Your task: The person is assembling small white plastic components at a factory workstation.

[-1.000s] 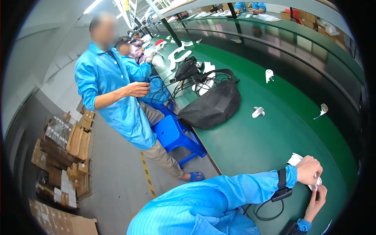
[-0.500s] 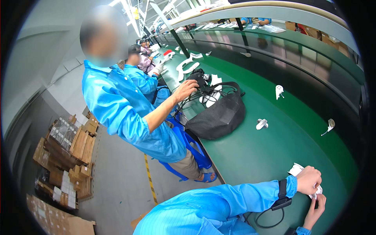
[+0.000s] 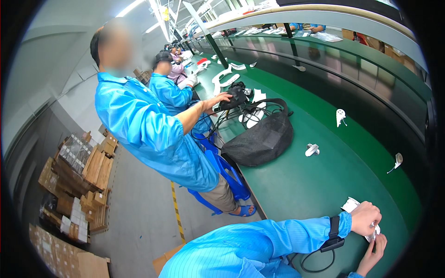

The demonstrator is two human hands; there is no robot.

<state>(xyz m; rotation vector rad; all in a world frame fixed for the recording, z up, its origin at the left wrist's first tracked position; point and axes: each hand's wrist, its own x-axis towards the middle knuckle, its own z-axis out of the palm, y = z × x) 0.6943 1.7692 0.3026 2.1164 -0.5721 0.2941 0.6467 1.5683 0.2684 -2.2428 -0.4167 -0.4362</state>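
At the lower right, my left hand [image 3: 365, 217] is closed on a small white plastic part [image 3: 372, 235]. The fingertips of my right hand [image 3: 373, 255] pinch the same part from the near side. Most of that part is hidden by my fingers, so its exact kind does not show. Just beyond my left hand, a second white piece [image 3: 351, 204] lies on the green bench [image 3: 296, 185]. A black device with a cable [image 3: 332, 242] is strapped to my left forearm.
Farther along lie a white part [image 3: 312, 149], a round-headed white part with a wire [image 3: 340, 117] and another wired part [image 3: 397, 162]. A black mesh bag [image 3: 259, 139] rests left of them. A standing co-worker [image 3: 139, 120] handles a black device with cables [image 3: 235, 97]. A shelf [image 3: 324, 18] runs above.
My hands stay together on the white part, with only slight shifts. The co-worker's hand now rests on the black device, and a second hand shows below it. The view has tilted slightly.
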